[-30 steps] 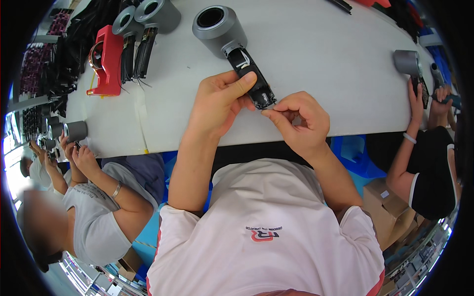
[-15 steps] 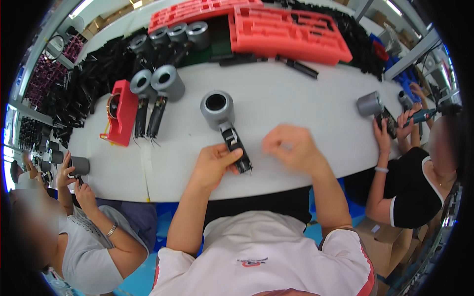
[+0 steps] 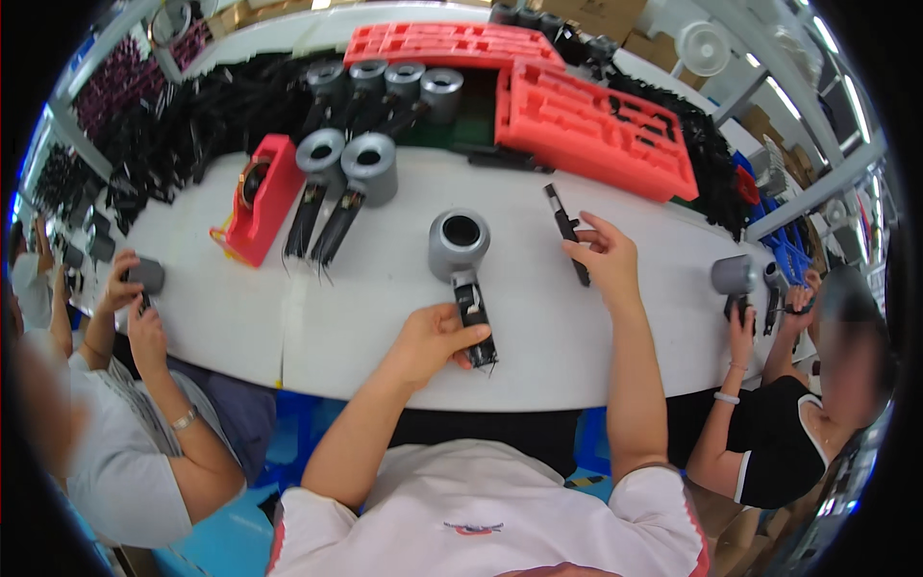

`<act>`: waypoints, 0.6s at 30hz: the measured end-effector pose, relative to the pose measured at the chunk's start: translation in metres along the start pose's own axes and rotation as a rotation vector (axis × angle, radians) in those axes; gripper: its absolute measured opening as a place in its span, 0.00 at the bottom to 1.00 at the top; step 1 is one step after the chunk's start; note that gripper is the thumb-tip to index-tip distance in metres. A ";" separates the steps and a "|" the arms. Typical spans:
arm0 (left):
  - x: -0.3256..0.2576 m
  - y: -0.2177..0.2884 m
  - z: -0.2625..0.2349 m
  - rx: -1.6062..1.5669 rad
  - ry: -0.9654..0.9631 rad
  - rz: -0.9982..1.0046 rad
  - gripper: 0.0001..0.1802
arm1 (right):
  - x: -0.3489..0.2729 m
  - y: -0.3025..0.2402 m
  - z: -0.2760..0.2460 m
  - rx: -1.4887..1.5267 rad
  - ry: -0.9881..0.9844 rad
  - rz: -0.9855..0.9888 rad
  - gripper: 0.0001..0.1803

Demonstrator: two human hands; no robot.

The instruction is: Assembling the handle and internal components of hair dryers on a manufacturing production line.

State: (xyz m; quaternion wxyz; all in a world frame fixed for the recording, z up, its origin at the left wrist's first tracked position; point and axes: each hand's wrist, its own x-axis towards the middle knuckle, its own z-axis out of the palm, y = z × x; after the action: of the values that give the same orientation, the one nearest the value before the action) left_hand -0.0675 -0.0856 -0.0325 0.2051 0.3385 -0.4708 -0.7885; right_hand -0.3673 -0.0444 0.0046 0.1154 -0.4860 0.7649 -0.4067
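Note:
My left hand (image 3: 428, 341) is closed round the black handle of a half-assembled hair dryer (image 3: 452, 252). Its grey, barrel-shaped head, with a dark round opening, points away from me, and the handle's inner parts lie exposed. Thin wire ends stick out at the handle's near end. To the right, apart from the dryer, my right hand (image 3: 611, 260) pinches a long, narrow black handle cover (image 3: 561, 219) between thumb and fingers. The cover is held tilted over the white table (image 3: 385, 288).
Two more grey hair dryers (image 3: 369, 168) lie at the left beside a red tape dispenser (image 3: 262, 197). Further dryers (image 3: 440, 91) stand behind them. Red foam trays (image 3: 596, 125) and heaped black parts (image 3: 207, 135) fill the back. Co-workers sit on both sides.
My right hand, previously blurred beside the dryer, has moved farther out over the table and now holds the black handle cover. My left hand keeps its hold on the dryer. The view has shifted.

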 end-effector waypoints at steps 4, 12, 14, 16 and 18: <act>0.003 0.013 0.005 0.034 -0.051 0.003 0.19 | -0.063 -0.024 0.012 0.878 0.176 0.237 0.38; 0.000 0.016 0.004 -0.050 -0.051 -0.055 0.29 | -0.122 0.014 -0.014 0.651 0.307 0.082 0.23; -0.002 0.015 0.002 -0.071 -0.058 -0.051 0.30 | -0.133 0.029 -0.027 0.370 0.222 0.042 0.13; -0.003 0.013 0.001 -0.110 -0.052 -0.045 0.33 | -0.139 0.023 -0.036 0.110 0.174 0.059 0.11; -0.001 0.008 -0.001 -0.121 -0.065 -0.038 0.34 | -0.138 -0.003 -0.024 -0.314 0.181 -0.300 0.19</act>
State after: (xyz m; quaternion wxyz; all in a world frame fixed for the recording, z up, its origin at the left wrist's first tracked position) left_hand -0.0659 -0.0897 -0.0252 0.1947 0.3088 -0.4222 -0.8297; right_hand -0.3098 0.0829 -0.0073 -0.0922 -0.5678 0.7452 -0.3373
